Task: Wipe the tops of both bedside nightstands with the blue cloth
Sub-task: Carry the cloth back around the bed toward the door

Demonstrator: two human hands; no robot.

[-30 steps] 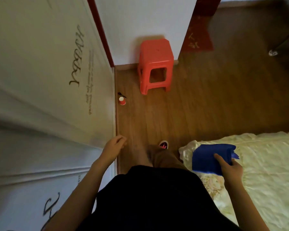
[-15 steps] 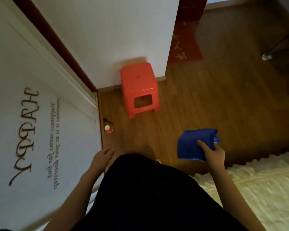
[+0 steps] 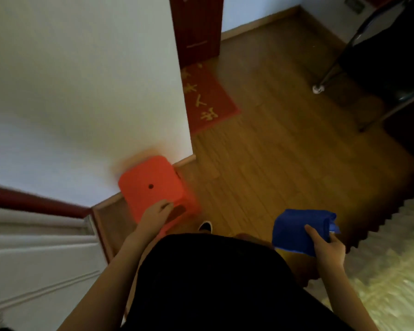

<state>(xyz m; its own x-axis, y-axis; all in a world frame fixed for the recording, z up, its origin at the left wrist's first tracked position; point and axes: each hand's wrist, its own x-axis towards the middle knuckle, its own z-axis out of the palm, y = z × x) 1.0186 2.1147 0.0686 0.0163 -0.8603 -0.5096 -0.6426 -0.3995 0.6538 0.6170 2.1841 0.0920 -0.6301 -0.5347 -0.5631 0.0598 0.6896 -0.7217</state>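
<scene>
The folded blue cloth [image 3: 299,229] sits at about four o'clock in the view, clamped in the person's right hand [image 3: 326,247], with the thumb pressed on top of the fabric and the fingers curled under its right edge; it is held in the air above the brown wooden plank floor [image 3: 261,163]. At about eight o'clock from the cloth, the left hand [image 3: 154,217] hangs in front of the near edge of a square orange plastic stool [image 3: 151,185] with a small hole in its seat; its fingers are loosely curled around nothing, and whether they touch the stool cannot be told. The stool stands against the white wall [image 3: 81,91]. A red doormat with yellow characters [image 3: 206,99] lies at twelve o'clock, and a pale patterned bedspread [image 3: 392,271] fills the four o'clock corner.
</scene>
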